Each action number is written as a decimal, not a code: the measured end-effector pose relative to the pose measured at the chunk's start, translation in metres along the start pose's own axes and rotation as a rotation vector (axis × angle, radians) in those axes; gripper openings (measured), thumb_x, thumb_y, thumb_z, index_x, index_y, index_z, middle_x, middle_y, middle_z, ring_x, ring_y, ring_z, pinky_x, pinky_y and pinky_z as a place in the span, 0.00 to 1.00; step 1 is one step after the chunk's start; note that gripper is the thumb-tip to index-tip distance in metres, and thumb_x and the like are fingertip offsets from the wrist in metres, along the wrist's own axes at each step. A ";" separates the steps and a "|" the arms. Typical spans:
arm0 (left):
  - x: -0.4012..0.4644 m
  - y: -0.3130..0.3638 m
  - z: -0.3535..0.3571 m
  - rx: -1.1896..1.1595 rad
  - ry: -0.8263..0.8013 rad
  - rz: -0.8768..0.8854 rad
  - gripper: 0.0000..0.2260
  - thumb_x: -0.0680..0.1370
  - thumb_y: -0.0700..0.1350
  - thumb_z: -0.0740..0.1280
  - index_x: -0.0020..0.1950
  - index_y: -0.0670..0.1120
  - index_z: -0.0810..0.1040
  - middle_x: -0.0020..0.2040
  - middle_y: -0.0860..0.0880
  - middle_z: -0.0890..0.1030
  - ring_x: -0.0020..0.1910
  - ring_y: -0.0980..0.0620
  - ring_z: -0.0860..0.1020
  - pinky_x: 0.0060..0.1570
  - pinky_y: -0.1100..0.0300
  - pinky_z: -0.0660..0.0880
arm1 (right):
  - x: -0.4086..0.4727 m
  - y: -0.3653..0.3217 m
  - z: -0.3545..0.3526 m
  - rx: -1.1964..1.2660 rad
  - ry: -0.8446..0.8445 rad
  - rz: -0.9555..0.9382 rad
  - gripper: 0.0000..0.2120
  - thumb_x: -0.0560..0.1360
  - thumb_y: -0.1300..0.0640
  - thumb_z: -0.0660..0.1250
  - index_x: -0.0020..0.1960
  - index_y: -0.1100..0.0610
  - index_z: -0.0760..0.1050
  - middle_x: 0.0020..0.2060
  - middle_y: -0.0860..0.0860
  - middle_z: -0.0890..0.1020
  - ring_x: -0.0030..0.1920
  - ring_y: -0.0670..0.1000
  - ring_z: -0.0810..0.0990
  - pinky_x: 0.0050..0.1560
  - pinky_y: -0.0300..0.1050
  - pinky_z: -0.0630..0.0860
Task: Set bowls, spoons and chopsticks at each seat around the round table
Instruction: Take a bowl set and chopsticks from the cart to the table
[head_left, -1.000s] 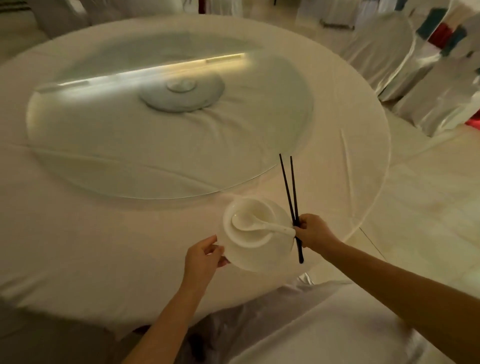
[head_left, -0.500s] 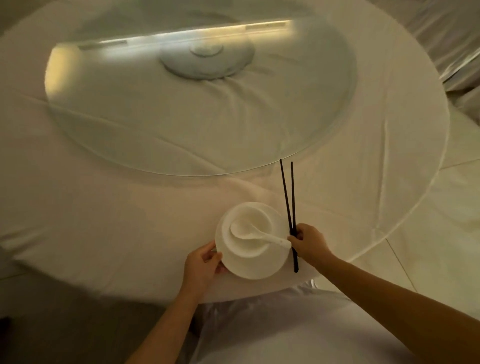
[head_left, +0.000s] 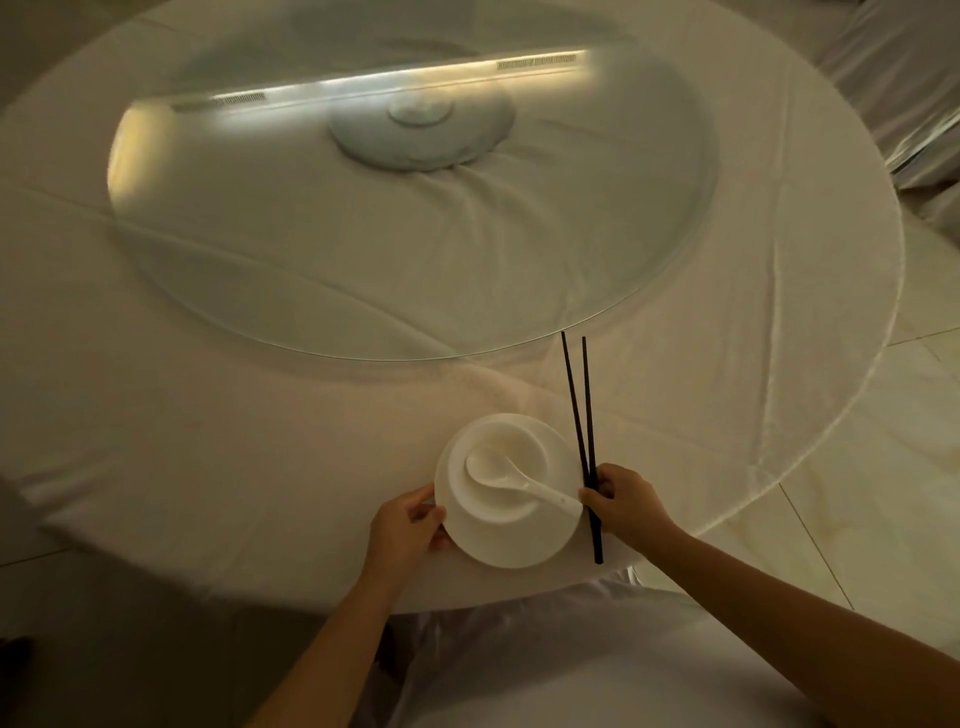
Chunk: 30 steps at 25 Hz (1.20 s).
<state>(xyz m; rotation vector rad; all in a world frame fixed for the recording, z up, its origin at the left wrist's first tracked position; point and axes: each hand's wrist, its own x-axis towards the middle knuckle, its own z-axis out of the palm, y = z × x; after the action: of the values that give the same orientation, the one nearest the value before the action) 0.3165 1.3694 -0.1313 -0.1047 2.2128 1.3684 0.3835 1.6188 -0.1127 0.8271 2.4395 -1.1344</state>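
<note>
A white bowl (head_left: 519, 452) sits on a white plate (head_left: 514, 545) near the front edge of the round table (head_left: 208, 441). A white spoon (head_left: 511, 475) lies in the bowl with its handle pointing right. My left hand (head_left: 408, 525) grips the plate's left rim. My right hand (head_left: 626, 501) pinches two black chopsticks (head_left: 579, 410) at the plate's right side. The chopsticks point away from me, and their near ends stick out below my fingers.
A large glass turntable (head_left: 415, 234) on a round hub (head_left: 421, 130) covers the table's middle. A white-covered chair back (head_left: 597, 675) stands directly in front of me at the table edge. Tiled floor (head_left: 883, 493) lies to the right, with draped chairs (head_left: 904, 104) at the far right.
My view has dropped lower and closer over the table. The plate with the bowl has settled a little nearer the table's front edge. Both hands keep their grips.
</note>
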 end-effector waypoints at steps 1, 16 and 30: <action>-0.001 0.000 0.001 -0.004 0.004 -0.002 0.16 0.75 0.35 0.66 0.62 0.44 0.77 0.38 0.52 0.82 0.32 0.56 0.82 0.35 0.62 0.81 | 0.000 0.001 -0.002 -0.013 -0.008 -0.009 0.03 0.76 0.57 0.65 0.45 0.56 0.72 0.39 0.52 0.78 0.40 0.51 0.76 0.42 0.42 0.73; -0.005 0.006 0.004 0.148 0.083 0.061 0.15 0.75 0.37 0.67 0.60 0.46 0.78 0.39 0.48 0.81 0.35 0.55 0.79 0.42 0.57 0.79 | -0.001 0.011 -0.025 -0.287 -0.008 0.030 0.11 0.72 0.56 0.70 0.49 0.57 0.69 0.46 0.56 0.80 0.40 0.53 0.76 0.40 0.43 0.74; -0.006 0.009 0.005 0.100 0.075 0.018 0.17 0.75 0.36 0.66 0.64 0.44 0.76 0.37 0.50 0.80 0.35 0.55 0.79 0.41 0.59 0.79 | -0.002 0.001 -0.015 -0.440 0.064 -0.033 0.03 0.73 0.63 0.62 0.44 0.59 0.67 0.38 0.53 0.72 0.38 0.53 0.70 0.35 0.41 0.66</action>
<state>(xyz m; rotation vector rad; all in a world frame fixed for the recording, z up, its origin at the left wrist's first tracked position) 0.3204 1.3771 -0.1232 -0.1014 2.3449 1.2805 0.3856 1.6300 -0.1030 0.6919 2.6177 -0.5476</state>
